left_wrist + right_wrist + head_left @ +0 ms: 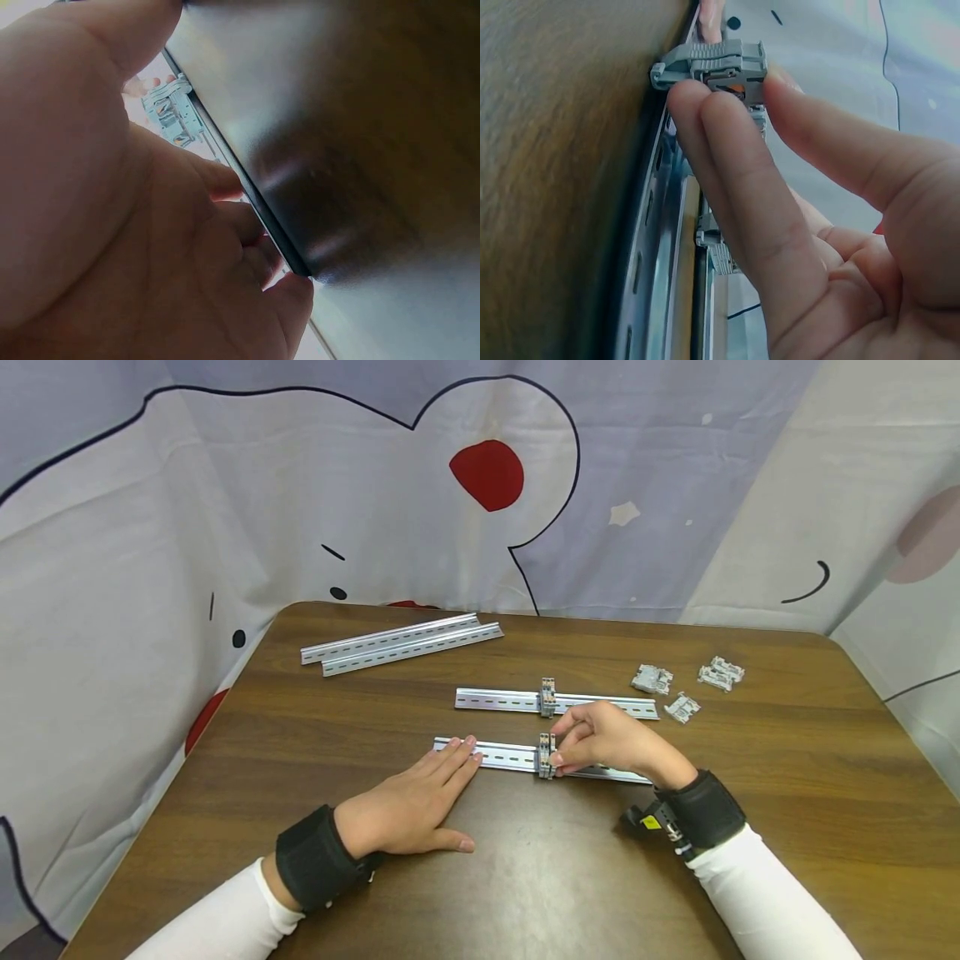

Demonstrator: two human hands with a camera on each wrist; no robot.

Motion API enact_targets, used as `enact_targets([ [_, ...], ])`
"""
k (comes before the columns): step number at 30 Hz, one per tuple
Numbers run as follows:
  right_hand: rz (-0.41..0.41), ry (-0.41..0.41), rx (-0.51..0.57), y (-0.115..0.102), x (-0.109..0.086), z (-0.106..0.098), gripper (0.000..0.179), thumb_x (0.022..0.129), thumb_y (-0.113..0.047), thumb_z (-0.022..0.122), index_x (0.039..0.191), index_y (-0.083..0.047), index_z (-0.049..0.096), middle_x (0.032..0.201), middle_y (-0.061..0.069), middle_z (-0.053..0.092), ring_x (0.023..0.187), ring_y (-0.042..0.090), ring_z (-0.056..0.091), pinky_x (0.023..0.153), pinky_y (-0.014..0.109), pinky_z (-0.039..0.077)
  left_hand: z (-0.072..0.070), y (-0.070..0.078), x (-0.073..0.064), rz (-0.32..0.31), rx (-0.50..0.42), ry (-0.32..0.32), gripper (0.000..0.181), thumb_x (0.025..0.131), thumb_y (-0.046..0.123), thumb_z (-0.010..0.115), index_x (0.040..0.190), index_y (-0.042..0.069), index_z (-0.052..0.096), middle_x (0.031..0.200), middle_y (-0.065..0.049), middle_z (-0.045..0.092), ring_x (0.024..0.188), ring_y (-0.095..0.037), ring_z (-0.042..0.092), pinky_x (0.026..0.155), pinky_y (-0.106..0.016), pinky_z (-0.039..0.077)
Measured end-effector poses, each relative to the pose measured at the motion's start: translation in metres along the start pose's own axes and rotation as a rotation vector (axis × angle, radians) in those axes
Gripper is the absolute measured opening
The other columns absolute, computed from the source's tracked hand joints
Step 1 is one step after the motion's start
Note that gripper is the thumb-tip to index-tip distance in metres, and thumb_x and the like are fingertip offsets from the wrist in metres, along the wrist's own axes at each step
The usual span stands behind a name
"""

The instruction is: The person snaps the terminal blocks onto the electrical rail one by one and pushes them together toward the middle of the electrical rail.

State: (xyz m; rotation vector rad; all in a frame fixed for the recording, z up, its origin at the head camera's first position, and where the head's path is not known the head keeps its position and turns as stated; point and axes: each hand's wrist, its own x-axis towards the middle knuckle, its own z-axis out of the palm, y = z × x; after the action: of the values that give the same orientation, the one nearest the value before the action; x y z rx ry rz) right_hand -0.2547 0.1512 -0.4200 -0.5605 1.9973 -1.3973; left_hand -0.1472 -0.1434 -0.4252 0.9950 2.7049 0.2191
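Observation:
A slotted metal DIN rail lies nearest me on the table, with grey terminal blocks standing across its middle. My left hand rests on the rail's left end, fingers straight and thumb spread on the wood. With thumb and fingertips my right hand pinches a terminal block on that rail. The right wrist view has the block seated across the rail, its lower part near the rail's edge. Behind lies a second DIN rail, also carrying terminal blocks near its middle.
Two more DIN rails lie side by side at the back left. Loose terminal blocks sit at the right in a cluster, a farther group and a single piece. A printed cloth hangs behind the table.

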Motion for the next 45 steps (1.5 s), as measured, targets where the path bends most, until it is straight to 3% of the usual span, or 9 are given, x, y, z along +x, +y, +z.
enact_targets([
  [8,0.005,0.01,-0.012,0.002,0.002,0.002,0.039,0.082,-0.003,0.077,0.111,0.01,0.056,0.089,0.019,0.071,0.082,0.033,0.072,0.076,0.044,0.058,0.003,-0.002,-0.001,0.002,-0.015,0.001,0.099,0.09,0.062,0.055,0.155,-0.001,0.013,0.162,-0.022,0.002,0.149,-0.035,0.006,0.119,-0.049,0.015],
  [15,-0.02,-0.042,-0.06,0.002,-0.002,-0.005,0.046,0.082,-0.009,0.078,0.12,0.006,0.057,0.096,0.02,0.071,0.088,0.031,0.071,0.078,0.039,0.058,0.001,-0.001,0.0,0.003,-0.003,-0.008,0.099,0.091,0.061,0.054,0.155,-0.001,0.012,0.162,-0.021,0.001,0.149,-0.034,0.004,0.12,-0.047,0.014],
  [20,-0.05,-0.037,-0.313,-0.002,-0.014,-0.021,0.049,0.076,-0.012,0.083,0.117,0.003,0.061,0.096,0.017,0.07,0.086,0.025,0.07,0.075,0.031,0.057,-0.001,-0.001,0.002,0.001,0.003,-0.028,0.099,0.091,0.063,0.053,0.156,0.001,0.01,0.162,-0.02,0.0,0.15,-0.032,0.003,0.12,-0.046,0.013],
  [24,-0.015,0.01,-0.591,-0.005,-0.027,-0.041,0.044,0.068,-0.019,0.089,0.103,-0.004,0.066,0.092,0.009,0.068,0.084,0.02,0.065,0.075,0.03,0.054,-0.001,-0.003,0.003,0.003,-0.01,-0.029,0.101,0.09,0.065,0.053,0.156,0.002,0.01,0.163,-0.018,-0.001,0.15,-0.03,0.003,0.12,-0.044,0.013],
  [27,0.018,0.013,-0.701,-0.006,-0.037,-0.056,0.039,0.067,-0.019,0.089,0.095,-0.006,0.066,0.087,0.005,0.066,0.082,0.019,0.062,0.074,0.03,0.052,-0.001,-0.006,0.002,0.003,-0.025,-0.026,0.102,0.089,0.065,0.054,0.156,0.002,0.009,0.163,-0.017,-0.002,0.15,-0.029,0.002,0.12,-0.044,0.013],
  [35,0.044,-0.043,-0.616,0.005,-0.043,-0.077,0.013,0.076,0.0,0.077,0.086,-0.002,0.07,0.078,0.006,0.072,0.07,0.016,0.068,0.063,0.028,0.055,-0.002,-0.01,0.0,0.012,-0.028,-0.015,0.103,0.088,0.066,0.055,0.156,0.002,0.009,0.163,-0.017,-0.001,0.15,-0.03,0.002,0.12,-0.044,0.013],
  [39,0.029,-0.036,-0.644,0.011,-0.039,-0.078,0.009,0.077,-0.003,0.078,0.084,-0.006,0.073,0.074,0.002,0.072,0.065,0.014,0.067,0.059,0.026,0.054,-0.003,-0.012,0.0,0.018,-0.046,-0.017,0.103,0.088,0.064,0.056,0.156,0.002,0.009,0.163,-0.017,-0.002,0.15,-0.031,0.002,0.12,-0.045,0.012],
  [45,-0.058,0.021,-0.739,0.017,-0.034,-0.077,0.006,0.08,-0.006,0.077,0.08,-0.011,0.074,0.066,-0.003,0.068,0.058,0.011,0.062,0.055,0.023,0.05,-0.004,-0.023,0.005,0.037,-0.089,-0.018,0.103,0.089,0.061,0.059,0.156,0.002,0.008,0.163,-0.017,-0.003,0.15,-0.031,0.0,0.12,-0.045,0.011],
])
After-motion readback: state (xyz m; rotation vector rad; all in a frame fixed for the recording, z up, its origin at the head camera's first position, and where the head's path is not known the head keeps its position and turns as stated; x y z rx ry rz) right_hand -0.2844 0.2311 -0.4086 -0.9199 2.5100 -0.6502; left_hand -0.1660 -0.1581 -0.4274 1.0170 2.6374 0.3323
